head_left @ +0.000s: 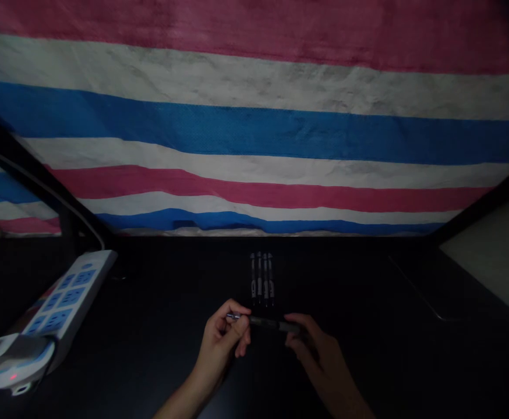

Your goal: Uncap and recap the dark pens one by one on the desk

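Note:
Both of my hands hold one dark pen (pixel 268 322) level above the black table (pixel 158 349). My left hand (pixel 223 340) pinches its silvery left end between thumb and fingers. My right hand (pixel 311 349) grips the dark right end. Just beyond the held pen, several more pens (pixel 262 278) lie side by side on the table, pointing away from me.
A white power strip (pixel 66 299) with blue sockets lies at the left, a plug with a small red light (pixel 14 372) at its near end and a cable running back. A red, white and blue striped sheet (pixel 254 145) hangs behind the table.

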The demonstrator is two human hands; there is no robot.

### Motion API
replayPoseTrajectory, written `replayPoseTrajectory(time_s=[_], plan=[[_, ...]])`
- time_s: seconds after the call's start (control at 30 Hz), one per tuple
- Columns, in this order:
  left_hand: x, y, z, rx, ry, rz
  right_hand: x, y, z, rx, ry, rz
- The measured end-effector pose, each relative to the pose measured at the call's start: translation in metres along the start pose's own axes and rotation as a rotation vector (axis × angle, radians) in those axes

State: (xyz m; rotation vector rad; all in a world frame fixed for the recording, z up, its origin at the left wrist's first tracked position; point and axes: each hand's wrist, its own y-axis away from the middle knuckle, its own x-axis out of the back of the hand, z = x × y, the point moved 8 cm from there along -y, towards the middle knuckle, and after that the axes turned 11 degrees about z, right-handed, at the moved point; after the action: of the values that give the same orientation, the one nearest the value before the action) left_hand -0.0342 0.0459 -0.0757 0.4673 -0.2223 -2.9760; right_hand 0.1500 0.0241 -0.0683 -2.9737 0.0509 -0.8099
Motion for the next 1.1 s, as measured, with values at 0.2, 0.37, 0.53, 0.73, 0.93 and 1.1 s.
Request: replayPoseTrajectory(time_s=[0.2,0.37,0.53,0.73,0.93,1.1], plan=[[0.002,0.000,0.006,-0.044,-0.059,-0.033,-0.002,0.002,-0.013,0.051,0.029,-0.065],[-0.008,0.001,0.035,-0.147,-0.156,-0.171,-0.006,0.002,-0.016,-0.166,-0.220,-0.285],[-0.024,-0.012,0.083,-0.388,-0.161,-0.052,-0.007,-0.027,-0.042,-0.098,-0.359,-0.355],[-0.028,-0.052,0.090,-0.383,0.061,0.013,-0.014,-0.068,-0.046,0.159,-0.306,-0.159],[-0.006,-0.080,0.059,-0.309,0.003,0.059,0.001,-0.096,-0.006,0.175,-0.237,0.087],[-0.009,-0.083,0.040,-0.249,-0.039,0.013,0.004,-0.100,0.002,0.171,-0.193,0.110]])
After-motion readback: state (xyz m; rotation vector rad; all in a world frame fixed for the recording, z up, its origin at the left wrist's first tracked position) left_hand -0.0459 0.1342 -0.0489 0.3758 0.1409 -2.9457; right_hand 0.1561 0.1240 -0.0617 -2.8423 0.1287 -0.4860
